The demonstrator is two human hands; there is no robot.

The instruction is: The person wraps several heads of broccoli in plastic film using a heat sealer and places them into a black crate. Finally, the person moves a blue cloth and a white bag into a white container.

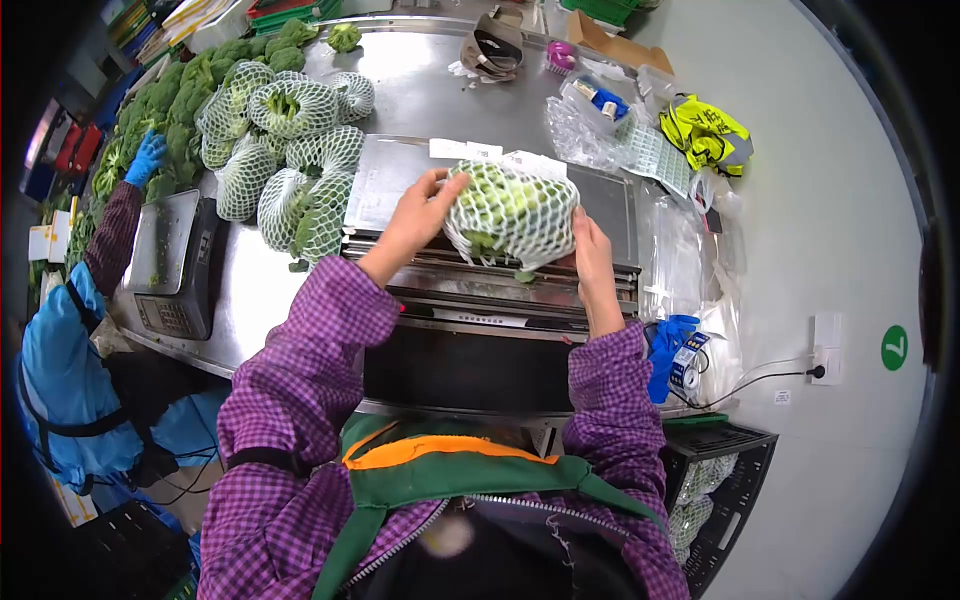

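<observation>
Between both hands I hold a head of broccoli in a white foam net sleeve (pixel 512 210), above a low metal machine (pixel 400 160) with rollers along its front. My left hand (pixel 420 220) grips the sleeve's left end, thumb and fingers closed on it. On the right end, my right hand (pixel 592 255) presses with its fingers, partly hidden behind the sleeve. Green florets show through the mesh, and a leafy bit pokes out at the bottom. White labels or papers (pixel 465 150) lie behind it on the machine's top.
Left of the machine sit several netted broccoli heads (pixel 293 108), loose broccoli (pixel 190 100) and a scale (pixel 175 265). A co-worker's blue-gloved hand (pixel 148 158) touches the loose pile. Rightward lie plastic bags (pixel 585 130), a yellow vest (pixel 708 132) and a black crate (pixel 740 480).
</observation>
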